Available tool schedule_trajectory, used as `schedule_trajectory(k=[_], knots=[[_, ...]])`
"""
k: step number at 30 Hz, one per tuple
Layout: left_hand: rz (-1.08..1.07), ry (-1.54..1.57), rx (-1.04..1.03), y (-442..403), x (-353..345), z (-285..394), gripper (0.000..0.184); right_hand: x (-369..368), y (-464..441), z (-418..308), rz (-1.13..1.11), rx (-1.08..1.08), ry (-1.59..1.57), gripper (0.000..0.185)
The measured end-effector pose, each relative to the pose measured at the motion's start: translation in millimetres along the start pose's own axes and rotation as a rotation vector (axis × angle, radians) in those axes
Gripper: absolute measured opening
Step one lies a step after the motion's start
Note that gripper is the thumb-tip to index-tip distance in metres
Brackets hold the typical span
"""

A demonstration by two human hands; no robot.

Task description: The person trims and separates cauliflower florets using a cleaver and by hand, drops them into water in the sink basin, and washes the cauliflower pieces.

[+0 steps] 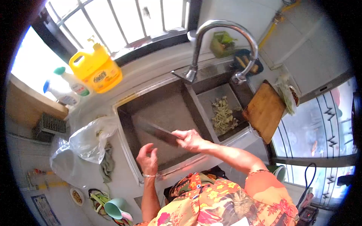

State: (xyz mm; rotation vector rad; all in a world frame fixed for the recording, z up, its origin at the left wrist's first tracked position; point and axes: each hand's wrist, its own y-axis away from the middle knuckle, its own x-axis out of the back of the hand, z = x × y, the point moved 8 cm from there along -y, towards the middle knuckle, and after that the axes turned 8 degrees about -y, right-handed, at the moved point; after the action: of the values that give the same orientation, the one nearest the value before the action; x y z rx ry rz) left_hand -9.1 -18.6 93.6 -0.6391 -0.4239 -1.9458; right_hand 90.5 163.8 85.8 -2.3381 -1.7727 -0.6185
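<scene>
My right hand [189, 140] is closed on a knife [160, 132], whose broad blade points left over the large left basin [166, 107] of the steel sink. The blade is a little blurred. My left hand [147, 160] is near the basin's front edge, below the blade and apart from it, with its fingers bent and apart and nothing in them. Pale cut vegetables [223, 116] lie in the smaller right basin [217, 92]. A curved chrome faucet [221, 25] stands behind the basins.
A wooden cutting board [265, 111] lies right of the sink. Left stand a yellow jug [96, 71] and spray bottles [77, 84]. A clear plastic bag [90, 139] and a grey cloth [108, 164] are on the left counter, with a green cup [115, 208] nearer me.
</scene>
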Motion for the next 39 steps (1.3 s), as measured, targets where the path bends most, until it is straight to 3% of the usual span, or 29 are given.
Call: schedule_trajectory(k=[1, 2, 4, 6, 8, 10, 14, 16, 18, 23, 26, 29, 33, 35, 39], knots=[[0.045, 0.014, -0.004, 3.3, 3.6, 1.6, 0.021, -6.0, -1.4, 0.0, -0.246, -0.076, 0.521, 0.035], [0.067, 0.027, 0.018, 6.0, 7.5, 6.8, 0.019, -0.1, 1.4, -6.6, -0.290, -0.050, 0.491, 0.036], [0.168, -0.026, -0.038, 13.3, 10.1, 17.1, 0.017, 8.1, 5.1, 9.6, -0.121, 0.043, -0.201, 0.035], [0.231, -0.073, -0.063, 24.0, 9.7, 30.4, 0.016, 15.2, 12.3, 24.3, -0.060, 0.117, -0.399, 0.036], [0.255, -0.084, -0.012, 35.7, 2.2, 51.0, 0.014, 40.6, 26.4, -5.4, -0.088, 0.321, 0.475, 0.038], [0.281, -0.125, -0.040, 48.5, -15.2, 70.1, 0.013, 84.1, 47.2, 0.6, 0.020, 0.534, 0.366, 0.038], [0.336, -0.048, -0.094, 72.8, -59.4, 122.2, 0.009, 185.0, 75.5, 0.9, 0.010, 0.685, 0.548, 0.029], [0.324, -0.060, -0.126, 78.9, -87.4, 162.3, 0.009, 231.8, 74.6, 20.0, -0.039, 0.664, 0.646, 0.025], [0.314, -0.011, -0.142, 86.2, -110.7, 186.3, 0.011, 274.4, 65.3, 60.3, -0.089, 0.591, 0.460, 0.020], [0.228, -0.034, -0.256, 100.4, -156.7, 237.0, 0.012, 336.3, 40.5, 90.5, -0.216, 0.596, 0.882, 0.017], [0.146, -0.048, -0.240, 103.6, -178.1, 251.5, 0.012, 333.3, 16.4, 110.2, -0.364, 0.434, 1.058, 0.020], [0.052, -0.116, -0.306, 101.7, -202.2, 267.3, 0.012, 318.2, -4.1, 145.7, -0.457, 0.418, 1.165, 0.026], [-0.126, -0.085, -0.328, 90.3, -240.6, 262.6, 0.011, 290.0, -21.3, 177.5, -0.489, 0.434, 1.174, 0.034], [-0.189, -0.076, -0.341, 80.7, -260.0, 253.0, 0.010, 282.2, -30.7, 185.4, -0.532, 0.313, 1.130, 0.043], [-0.327, -0.031, -0.248, 59.2, -307.4, 217.5, 0.011, 263.1, -53.0, 250.0, -0.652, 0.382, 1.226, 0.037]])
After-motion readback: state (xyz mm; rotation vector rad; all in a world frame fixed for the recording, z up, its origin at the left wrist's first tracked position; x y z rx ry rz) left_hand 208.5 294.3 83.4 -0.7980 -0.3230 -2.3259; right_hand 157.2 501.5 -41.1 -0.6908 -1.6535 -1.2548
